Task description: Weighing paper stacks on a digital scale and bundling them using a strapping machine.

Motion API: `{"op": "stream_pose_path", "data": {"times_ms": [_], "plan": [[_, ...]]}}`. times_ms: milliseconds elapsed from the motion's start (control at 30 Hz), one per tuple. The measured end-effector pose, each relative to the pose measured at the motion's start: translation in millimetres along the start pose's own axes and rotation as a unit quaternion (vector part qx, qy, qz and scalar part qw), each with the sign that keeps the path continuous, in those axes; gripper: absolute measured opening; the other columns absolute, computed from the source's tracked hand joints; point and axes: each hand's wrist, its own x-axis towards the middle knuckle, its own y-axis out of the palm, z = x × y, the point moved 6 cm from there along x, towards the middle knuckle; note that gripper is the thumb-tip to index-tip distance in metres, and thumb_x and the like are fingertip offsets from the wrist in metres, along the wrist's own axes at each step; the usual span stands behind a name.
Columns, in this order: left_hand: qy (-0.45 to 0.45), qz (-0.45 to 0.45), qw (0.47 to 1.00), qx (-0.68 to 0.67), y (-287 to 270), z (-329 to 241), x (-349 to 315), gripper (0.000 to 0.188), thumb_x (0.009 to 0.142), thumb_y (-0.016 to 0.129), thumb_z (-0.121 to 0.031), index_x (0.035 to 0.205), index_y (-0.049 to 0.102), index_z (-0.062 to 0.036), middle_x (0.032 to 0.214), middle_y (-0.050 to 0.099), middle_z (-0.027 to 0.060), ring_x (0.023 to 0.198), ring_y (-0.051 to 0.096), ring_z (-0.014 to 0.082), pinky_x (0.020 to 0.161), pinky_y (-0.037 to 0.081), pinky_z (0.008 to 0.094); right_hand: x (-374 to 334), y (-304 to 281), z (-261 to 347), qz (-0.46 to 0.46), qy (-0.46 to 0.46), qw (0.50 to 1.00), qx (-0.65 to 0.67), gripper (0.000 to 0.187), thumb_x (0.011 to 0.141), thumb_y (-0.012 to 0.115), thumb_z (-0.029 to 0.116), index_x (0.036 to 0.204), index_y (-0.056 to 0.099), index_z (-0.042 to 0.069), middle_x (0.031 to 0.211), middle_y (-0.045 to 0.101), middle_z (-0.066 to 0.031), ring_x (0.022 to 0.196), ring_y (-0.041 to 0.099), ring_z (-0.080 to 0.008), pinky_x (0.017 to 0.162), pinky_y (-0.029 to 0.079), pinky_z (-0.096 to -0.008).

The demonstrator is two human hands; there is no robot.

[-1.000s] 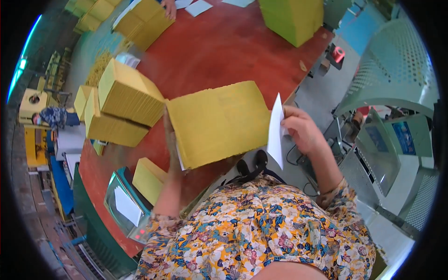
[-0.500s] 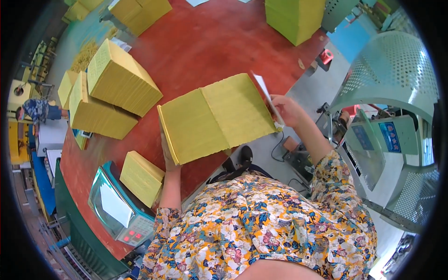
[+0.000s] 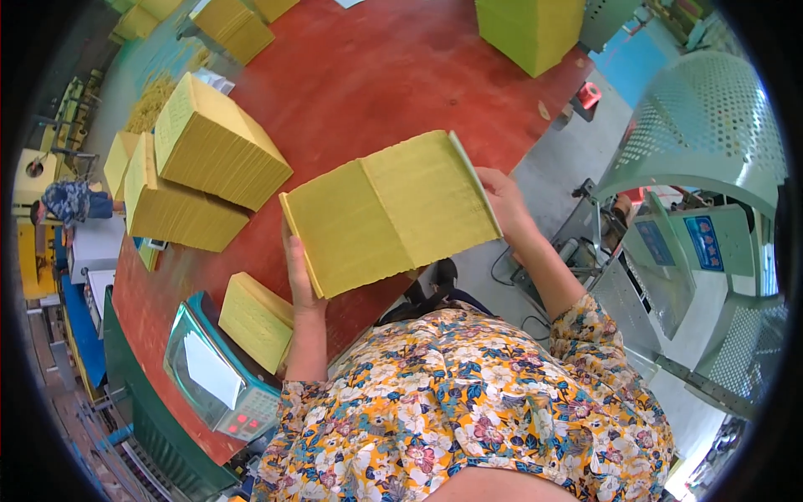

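In front of my body I hold a wide stack of yellow paper (image 3: pixel 389 213), with rough edges and a crease across its middle. My left hand (image 3: pixel 302 272) is closed around its left edge, the thumb on the near side and the other fingers hidden beneath. Along the right edge runs a thin whitish strip or sheet (image 3: pixel 471 174), seen nearly edge-on. My right hand (image 3: pixel 505 203) is closed at that edge, its fingertips partly hidden behind the strip. A smaller yellow paper bundle (image 3: pixel 255 322) sits by my left forearm, on or against a teal scale (image 3: pixel 219 368).
A red table (image 3: pixel 368 84) lies below the paper. Tall yellow paper stacks (image 3: pixel 213 151) stand at its left, and a larger yellow block (image 3: pixel 531 33) at the far right. To my right is a machine with a perforated green guard (image 3: pixel 694 125). Another person (image 3: pixel 71 201) is at far left.
The whitish strip stood tilted away from the paper's right edge; now it lies along that edge. My right hand has moved in slightly, and my left thumb shows more.
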Motion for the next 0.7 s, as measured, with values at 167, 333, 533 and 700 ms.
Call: {"op": "stream_pose_path", "data": {"times_ms": [167, 333, 533, 700], "plan": [[0.006, -0.008, 1.000, 0.003, 9.9, 5.8, 0.4, 0.054, 0.104, 0.036, -0.043, 0.147, 0.034, -0.0108, 0.141, 0.046, 0.0112, 0.126, 0.049, 0.0254, 0.104, 0.042, 0.0408, 0.0, -2.9, 5.7, -0.003, -0.025, 0.998, -0.066, 0.029, 0.086, 0.055, 0.009, 0.111, 0.068, 0.001, 0.115, 0.067, -0.0152, 0.104, 0.064, -0.0237, 0.089, 0.050, -0.0326], [-0.028, -0.013, 0.999, -0.011, 7.5, 10.3, -2.2, 0.059, 0.102, 0.036, -0.047, 0.146, 0.036, -0.0072, 0.140, 0.047, 0.0118, 0.126, 0.049, 0.0256, 0.104, 0.041, 0.0399, -4.8, -4.7, 32.5, 0.000, -0.014, 0.992, -0.126, 0.032, 0.088, 0.055, 0.021, 0.107, 0.070, 0.000, 0.108, 0.070, -0.0156, 0.099, 0.066, -0.0244, 0.086, 0.050, -0.0335], [-0.044, -0.012, 0.999, -0.022, 5.7, 18.3, -1.4, 0.060, 0.102, 0.037, -0.048, 0.145, 0.038, -0.0058, 0.140, 0.048, 0.0116, 0.126, 0.049, 0.0258, 0.105, 0.041, 0.0396, -5.9, -9.3, 20.1, 0.006, 0.053, 0.999, 0.010, 0.036, 0.095, 0.053, 0.028, 0.111, 0.069, 0.000, 0.102, 0.071, -0.0085, 0.094, 0.065, -0.0183, 0.086, 0.049, -0.0315], [-0.051, -0.016, 0.999, -0.008, 13.1, 15.2, -4.2, 0.061, 0.102, 0.037, -0.049, 0.145, 0.038, -0.0064, 0.140, 0.048, 0.0107, 0.127, 0.049, 0.0253, 0.105, 0.041, 0.0396, -24.3, -18.9, 41.4, 0.035, 0.064, 0.994, 0.078, 0.048, 0.101, 0.048, 0.041, 0.120, 0.065, 0.001, 0.107, 0.069, -0.0075, 0.098, 0.061, -0.0163, 0.088, 0.047, -0.0292]]}}
